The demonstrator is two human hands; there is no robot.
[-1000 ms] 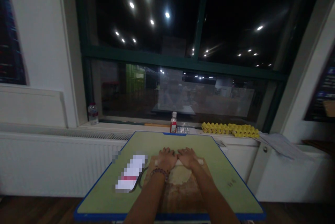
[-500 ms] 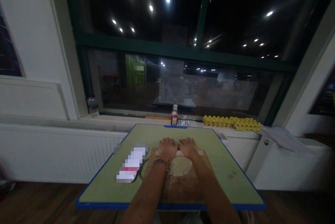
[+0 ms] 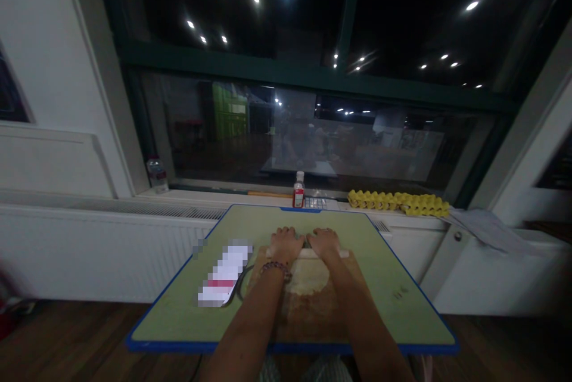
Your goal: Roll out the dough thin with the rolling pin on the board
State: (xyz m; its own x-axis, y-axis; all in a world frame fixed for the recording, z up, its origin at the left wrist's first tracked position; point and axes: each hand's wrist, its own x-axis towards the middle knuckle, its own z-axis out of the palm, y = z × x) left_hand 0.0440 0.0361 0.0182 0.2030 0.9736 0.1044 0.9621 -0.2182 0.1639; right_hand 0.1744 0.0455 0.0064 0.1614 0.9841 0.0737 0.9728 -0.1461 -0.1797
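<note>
A pale wooden rolling pin lies crosswise over the far part of a brown wooden board. My left hand presses on the pin from above, fingers curving over its far side. Close beside it, my right hand rests on the pin in the same way. Both palms hide most of the pin's middle. On the near side of the pin, a flat, roundish sheet of pale dough spreads between my forearms. A beaded bracelet circles my left wrist.
The board lies on a light green table with a blue rim. A blurred-out white slab and a dark loop are left of the board. Behind, the sill holds a red-labelled bottle, yellow egg trays and a clear bottle.
My view has tipped slightly downward, so the whole scene sits a little differently in the picture. Both hands stay on the rolling pin at the dough's far side, with hardly any visible shift.
</note>
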